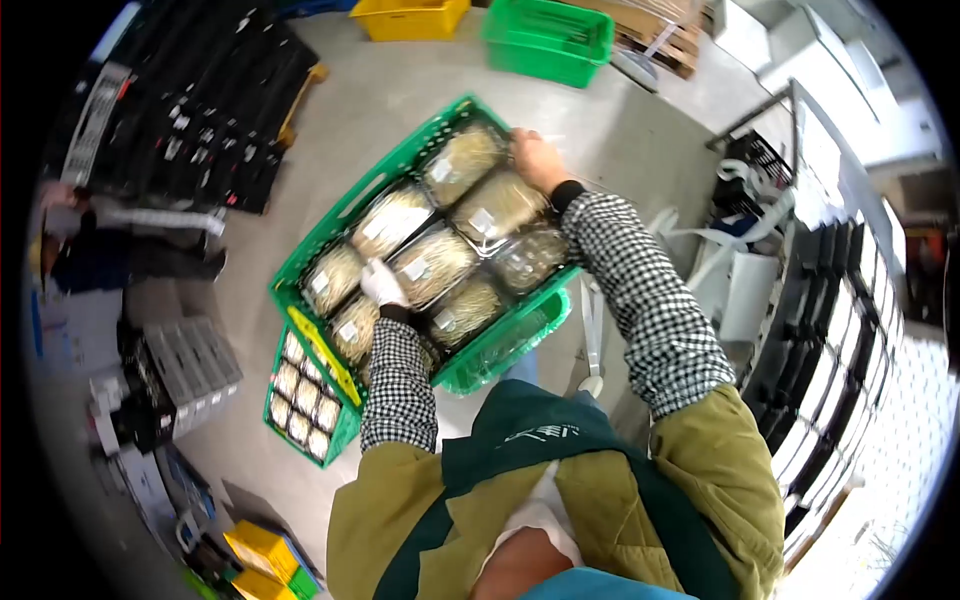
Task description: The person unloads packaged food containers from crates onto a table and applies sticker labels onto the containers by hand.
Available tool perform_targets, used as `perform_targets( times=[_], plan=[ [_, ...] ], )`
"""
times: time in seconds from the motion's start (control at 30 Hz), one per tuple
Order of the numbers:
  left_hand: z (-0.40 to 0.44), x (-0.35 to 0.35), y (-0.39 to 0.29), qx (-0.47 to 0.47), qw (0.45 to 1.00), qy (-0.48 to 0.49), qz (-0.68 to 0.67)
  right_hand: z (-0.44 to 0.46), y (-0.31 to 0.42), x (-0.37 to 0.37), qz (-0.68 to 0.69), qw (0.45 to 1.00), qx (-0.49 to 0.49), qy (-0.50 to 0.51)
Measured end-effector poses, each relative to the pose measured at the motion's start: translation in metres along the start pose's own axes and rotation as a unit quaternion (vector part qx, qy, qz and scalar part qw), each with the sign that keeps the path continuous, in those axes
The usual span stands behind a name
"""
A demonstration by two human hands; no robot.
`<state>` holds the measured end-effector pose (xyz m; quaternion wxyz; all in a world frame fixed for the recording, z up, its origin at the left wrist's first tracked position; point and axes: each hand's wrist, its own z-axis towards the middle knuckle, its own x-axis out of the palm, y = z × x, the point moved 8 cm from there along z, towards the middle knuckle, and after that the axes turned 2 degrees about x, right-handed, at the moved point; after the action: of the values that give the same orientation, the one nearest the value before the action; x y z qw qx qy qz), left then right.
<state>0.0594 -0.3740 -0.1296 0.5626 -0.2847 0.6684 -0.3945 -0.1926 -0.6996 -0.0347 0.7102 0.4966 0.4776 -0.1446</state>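
A green crate [367,190] lies tilted in front of me, filled with several clear-lidded packs of pale, thin strands, perhaps sprouts or noodles. My left hand [382,284], in a white glove, is among the packs, beside a middle pack [435,262]. Its fingers are bent down into the gap and their tips are hidden. At the crate's far right side, my right hand [540,162] is curled over the rim beside a corner pack [464,160]. Under the near edge shows a green tub [510,345] with a clear plastic liner.
A lower green crate [345,435] with similar packs stands at the left on the floor. Black stacked crates [190,110] are at upper left, a green bin [548,45] and a yellow bin [410,18] at the back. Another person [110,255] stands left. Racks [830,330] line the right.
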Motion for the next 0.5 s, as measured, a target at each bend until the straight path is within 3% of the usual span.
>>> perform_targets(
  times=[0.03,0.07,0.1,0.17,0.2,0.23,0.27,0.33,0.43,0.47,0.5],
  plan=[
    [0.019,0.041,0.020,-0.025,0.998,0.036,0.046,0.006,-0.020,-0.020,-0.009,0.998,0.052,-0.014],
    [0.038,0.083,0.035,0.066,0.991,0.059,0.100,0.007,-0.045,-0.034,-0.003,0.999,0.030,-0.043],
    [0.045,0.085,0.042,0.164,0.951,0.092,0.246,-0.022,-0.023,-0.017,-0.028,0.998,-0.049,-0.034],
    [0.045,0.084,0.050,0.375,0.765,0.052,0.520,-0.071,-0.054,-0.062,0.023,0.998,-0.046,-0.034],
    [0.026,0.065,-0.004,0.054,0.945,0.165,0.277,-0.101,-0.072,-0.088,0.012,0.997,-0.069,-0.038],
    [0.006,0.052,-0.047,0.100,0.937,0.128,0.309,-0.141,-0.088,-0.129,0.049,0.998,0.011,-0.042],
    [0.002,0.069,-0.050,0.130,0.894,0.139,0.406,-0.183,-0.108,-0.166,0.091,0.991,0.087,-0.051],
    [-0.096,0.090,-0.165,0.333,0.870,0.119,0.345,-0.287,-0.146,-0.244,0.084,0.969,0.176,-0.151],
    [-0.183,0.188,-0.208,0.401,0.849,0.253,0.233,-0.482,-0.175,-0.350,0.013,0.895,0.309,-0.321],
    [-0.261,0.194,-0.266,0.498,0.800,0.289,0.170,-0.556,-0.181,-0.378,-0.021,0.860,0.351,-0.370],
    [-0.321,0.215,-0.303,0.519,0.779,0.327,0.129,-0.631,-0.181,-0.402,-0.082,0.831,0.384,-0.394]
  ],
)
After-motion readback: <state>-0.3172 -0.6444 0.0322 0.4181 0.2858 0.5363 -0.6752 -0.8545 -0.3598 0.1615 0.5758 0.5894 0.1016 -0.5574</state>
